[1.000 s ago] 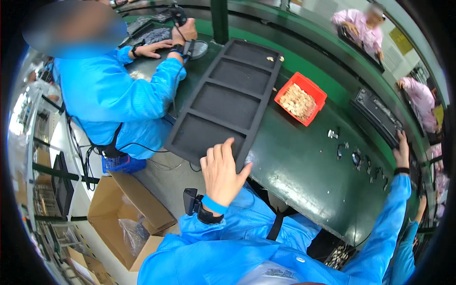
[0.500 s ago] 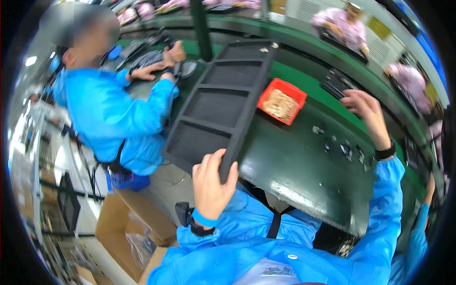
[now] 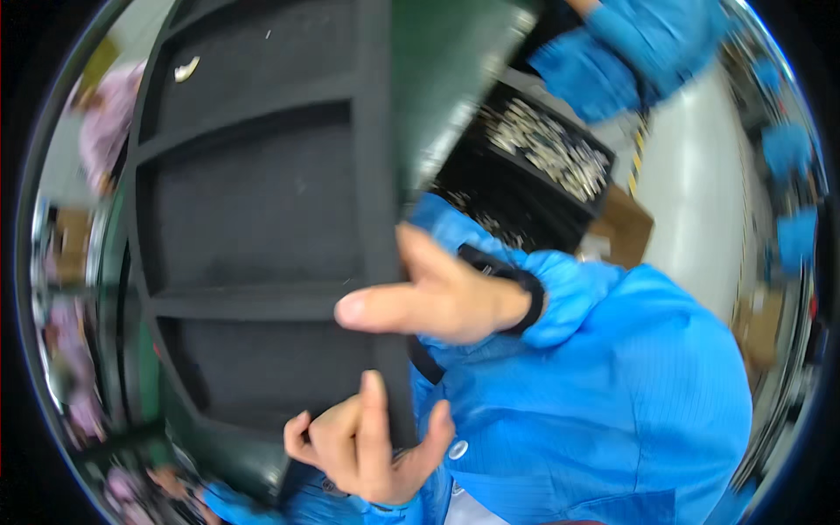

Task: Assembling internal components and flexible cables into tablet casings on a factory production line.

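Observation:
A large black tray [image 3: 374,192] with several rectangular compartments fills the left half of the view, tilted and close to me. My right hand [image 3: 446,302], with a black wristband, grips its near side rim. The thumb lies over the rim, and the other fingers are hidden behind it. Lower down, my left hand [image 3: 363,446] clasps the tray's near corner, fingers curled at the edge and thumb beside it. One far compartment holds a small pale scrap [image 3: 186,69]. The other visible compartments show only dark bottoms with specks.
Beyond the tray is the green tabletop [image 3: 437,70]. A black bin [image 3: 604,188] of pale pieces stands below table height, with a cardboard box [image 3: 632,229] beside it. A co-worker's blue sleeve [image 3: 656,44] is at upper right. People in pink [image 3: 109,122] are at far left.
My view has swung round, and the tray is now much closer. My right hand has left the black part it held and grips the tray. My left hand stays on the tray.

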`<action>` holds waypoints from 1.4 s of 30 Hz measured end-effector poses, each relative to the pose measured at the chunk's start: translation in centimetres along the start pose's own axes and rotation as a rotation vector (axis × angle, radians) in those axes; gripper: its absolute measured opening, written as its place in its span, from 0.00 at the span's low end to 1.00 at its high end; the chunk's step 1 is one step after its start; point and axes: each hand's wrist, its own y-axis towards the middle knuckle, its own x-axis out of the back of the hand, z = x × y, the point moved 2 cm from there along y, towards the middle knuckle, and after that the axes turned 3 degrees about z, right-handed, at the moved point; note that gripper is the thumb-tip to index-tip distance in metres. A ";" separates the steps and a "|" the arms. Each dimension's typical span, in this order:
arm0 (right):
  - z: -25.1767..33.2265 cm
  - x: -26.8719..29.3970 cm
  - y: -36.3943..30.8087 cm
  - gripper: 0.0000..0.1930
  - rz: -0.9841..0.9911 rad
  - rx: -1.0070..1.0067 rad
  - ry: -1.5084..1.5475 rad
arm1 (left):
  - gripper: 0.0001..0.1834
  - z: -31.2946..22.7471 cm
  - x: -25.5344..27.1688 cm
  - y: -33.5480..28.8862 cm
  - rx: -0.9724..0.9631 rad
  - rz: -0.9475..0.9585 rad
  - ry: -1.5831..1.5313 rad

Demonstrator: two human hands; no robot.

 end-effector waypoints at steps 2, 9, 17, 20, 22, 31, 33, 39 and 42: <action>2.7 2.4 -3.8 0.35 -0.132 -0.030 0.020 | 0.25 0.5 -0.6 0.8 -0.242 0.148 -0.252; 7.7 11.0 -32.8 0.20 -1.230 0.356 -0.304 | 0.17 -1.7 -4.9 3.4 -0.534 0.321 -0.508; -10.8 17.0 -71.5 0.17 -2.033 0.074 -0.625 | 0.30 2.6 -13.8 5.4 -0.172 0.388 -0.178; -21.0 10.1 -73.4 0.21 -2.193 0.247 0.019 | 0.36 4.8 -17.7 4.4 -0.140 0.377 -0.041; -27.7 7.7 -74.7 0.26 -2.355 0.221 0.029 | 0.40 4.9 -18.6 4.9 -0.143 0.376 0.032; -41.7 22.9 -63.5 0.40 -2.638 -0.045 0.956 | 0.43 7.0 -19.1 6.3 -0.158 0.328 0.025; -44.6 26.7 -61.0 0.41 -2.607 -0.107 1.107 | 0.47 7.4 -19.1 6.2 -0.124 0.340 0.105; -48.2 32.6 -52.6 0.31 -1.896 -0.155 1.395 | 0.49 6.6 -18.6 6.0 -0.124 0.376 0.138; -46.5 32.0 -48.9 0.32 -2.022 -0.187 1.291 | 0.49 6.5 -18.8 6.0 -0.094 0.383 0.141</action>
